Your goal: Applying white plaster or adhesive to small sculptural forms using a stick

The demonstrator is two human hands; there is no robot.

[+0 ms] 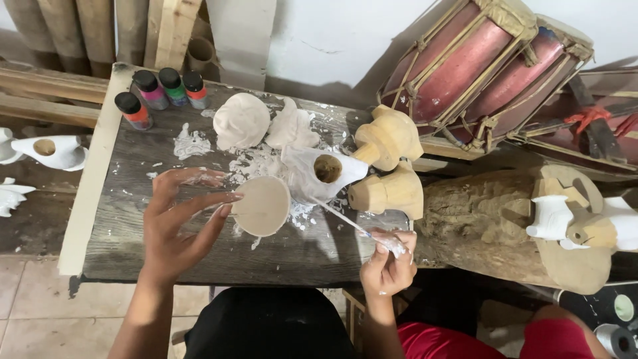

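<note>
My left hand (178, 219) is spread, its fingertips touching the rim of a round cup of white paint (261, 206) on the dark wooden table (133, 246). My right hand (389, 262) grips a thin paintbrush (342, 217) smeared with white; its tip points toward a white-painted carved piece with a round hole (319, 171). Two more white-coated carvings (242, 119) lie behind the cup.
Several small paint bottles (159, 93) stand at the table's far left corner. Two bare wooden carvings (389, 163) sit at the right edge. Red drums (478, 66) lean at the back right, a carved log (478, 219) lies right, white painted pieces (53, 151) left.
</note>
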